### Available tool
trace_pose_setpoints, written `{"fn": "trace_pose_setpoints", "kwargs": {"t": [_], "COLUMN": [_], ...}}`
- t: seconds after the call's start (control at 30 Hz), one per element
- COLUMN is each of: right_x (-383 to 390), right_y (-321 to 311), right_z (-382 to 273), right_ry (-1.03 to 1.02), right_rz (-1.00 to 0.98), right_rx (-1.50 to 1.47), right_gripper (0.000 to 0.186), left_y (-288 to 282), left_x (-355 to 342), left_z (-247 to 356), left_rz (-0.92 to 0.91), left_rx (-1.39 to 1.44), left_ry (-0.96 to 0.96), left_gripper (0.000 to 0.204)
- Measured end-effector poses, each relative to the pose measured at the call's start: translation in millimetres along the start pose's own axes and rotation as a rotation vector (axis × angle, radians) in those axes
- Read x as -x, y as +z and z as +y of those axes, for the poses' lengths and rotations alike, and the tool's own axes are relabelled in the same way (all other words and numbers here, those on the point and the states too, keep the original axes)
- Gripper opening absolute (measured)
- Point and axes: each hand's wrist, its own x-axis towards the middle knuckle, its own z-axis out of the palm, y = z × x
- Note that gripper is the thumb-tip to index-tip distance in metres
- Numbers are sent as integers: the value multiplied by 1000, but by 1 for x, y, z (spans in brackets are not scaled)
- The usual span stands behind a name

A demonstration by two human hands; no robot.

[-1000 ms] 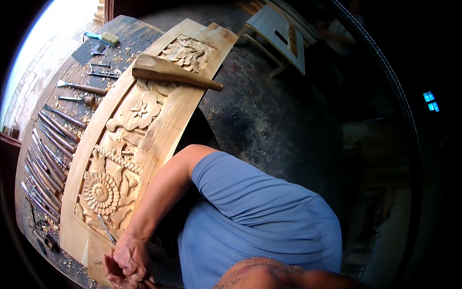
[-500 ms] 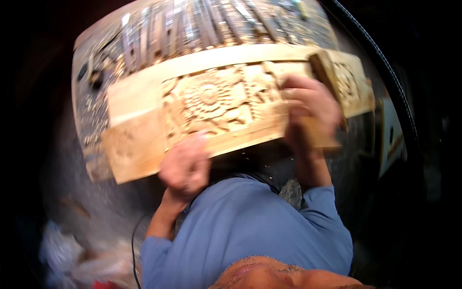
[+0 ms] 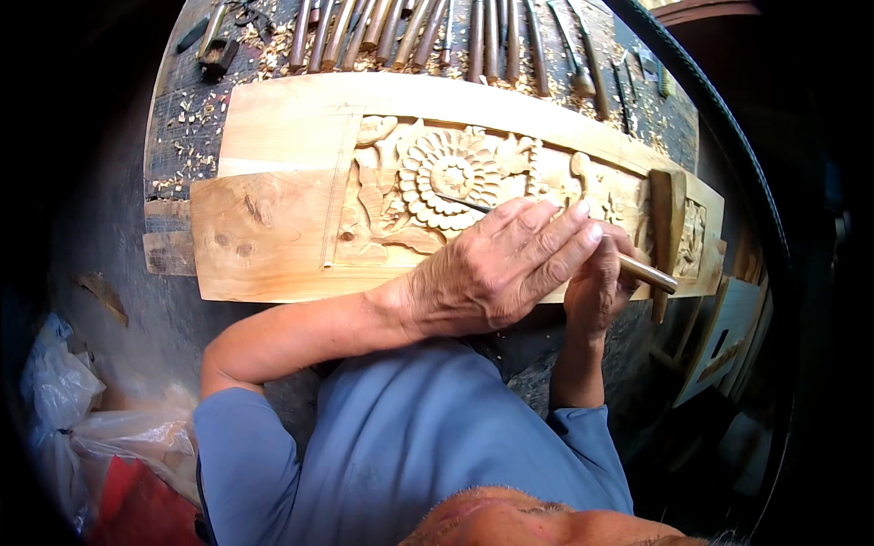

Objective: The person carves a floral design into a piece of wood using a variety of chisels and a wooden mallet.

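My left hand (image 3: 492, 268) reaches across a carved wooden panel (image 3: 273, 218), its straightened fingers pressed together over a slim carving chisel (image 3: 646, 271). Beneath and to the right, my right hand (image 3: 596, 282) is closed on that chisel's wooden handle, whose end sticks out rightward. The thin blade points up-left, its tip on the ring of petals of a carved round flower (image 3: 448, 166). My left hand hides part of the shank and carving. A heavy wooden mallet (image 3: 667, 209) lies crosswise on the panel's right portion, just beside my right hand.
The panel rests on a dark, worn bench (image 3: 168, 127) with a row of chisels (image 3: 419, 36) and wood shavings along the far side. Plastic bags (image 3: 64, 409) and a red item (image 3: 137, 510) lie low at left. A pale wooden board (image 3: 710, 346) leans at right.
The view has swung round to face the bench squarely. My hands, apart and blurred half a second ago, have come together on the chisel, its tip now at the flower.
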Motion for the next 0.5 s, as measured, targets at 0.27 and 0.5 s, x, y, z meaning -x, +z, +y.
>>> {"fn": "trace_pose_setpoints", "kwargs": {"t": [0.27,0.5], "right_x": [-50,-86], "right_y": [-9,1], "right_z": [0,-4], "right_ry": [459,557], "right_rz": [-499,-563], "right_rx": [-148,-33], "right_gripper": [31,50], "left_y": [11,15], "left_x": [9,6], "left_z": [-32,-40], "left_rz": [-11,33], "left_rx": [-146,-128], "left_ry": [-139,-264], "left_gripper": [91,95]}}
